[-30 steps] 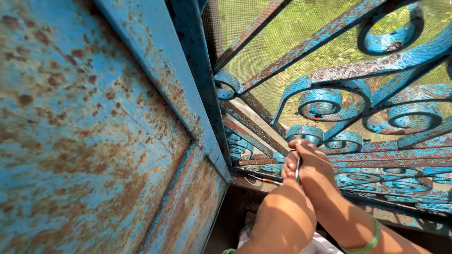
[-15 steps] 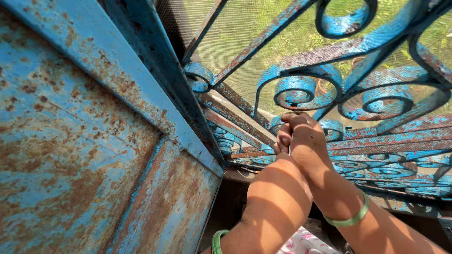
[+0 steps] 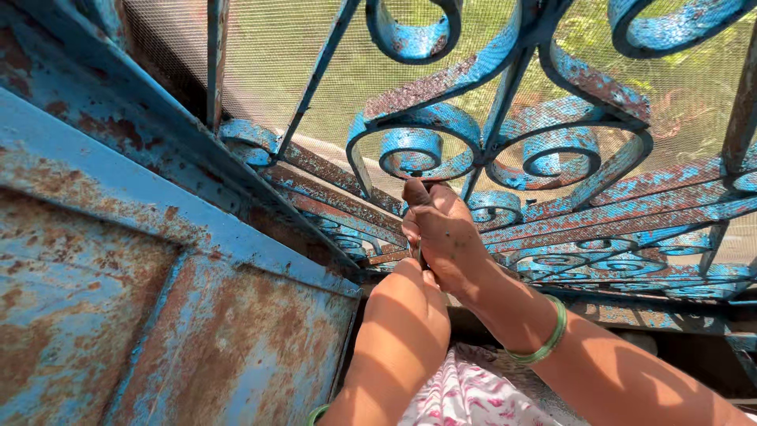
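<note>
Rusty blue grille (image 3: 505, 134) against right-hand fingers (image 3: 412, 225)

Left hand (image 3: 410, 272) mostly hidden behind right hand (image 3: 443, 237) (fingers' grip unclear); grille (image 3: 505, 118) cut off top/right.

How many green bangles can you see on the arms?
2. One bangle circles the right wrist, below the right hand. A second bangle shows only as a sliver on the left forearm at the bottom edge; more may be hidden out of frame.
</note>
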